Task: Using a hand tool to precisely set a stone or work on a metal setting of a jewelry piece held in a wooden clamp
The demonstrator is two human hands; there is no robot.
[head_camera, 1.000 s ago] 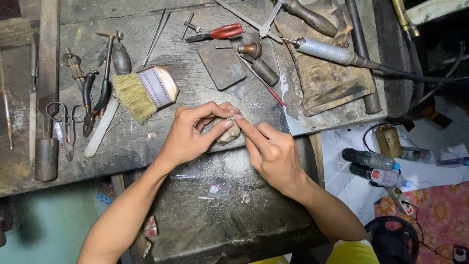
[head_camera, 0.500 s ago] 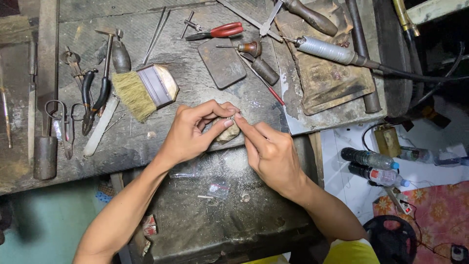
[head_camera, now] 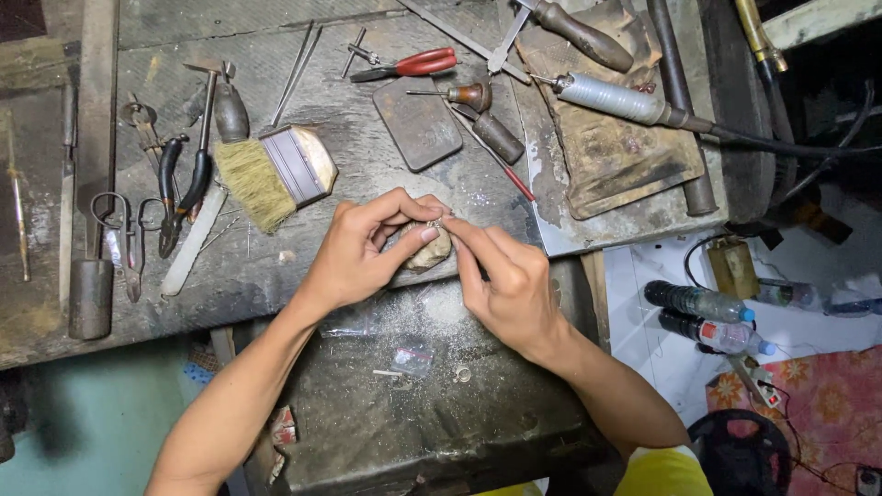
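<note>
Metal, small and silvery, the workpiece sat pinched between the fingertips of both hands above a worn bench peg at the front edge of the workbench. The left hand curled its thumb and fingers around it; the right hand closed thumb and forefinger on it. A flat paintbrush lay nearby, red-handled pliers farther back.

bare forearms, no sleeves; yellow garment below
</note>
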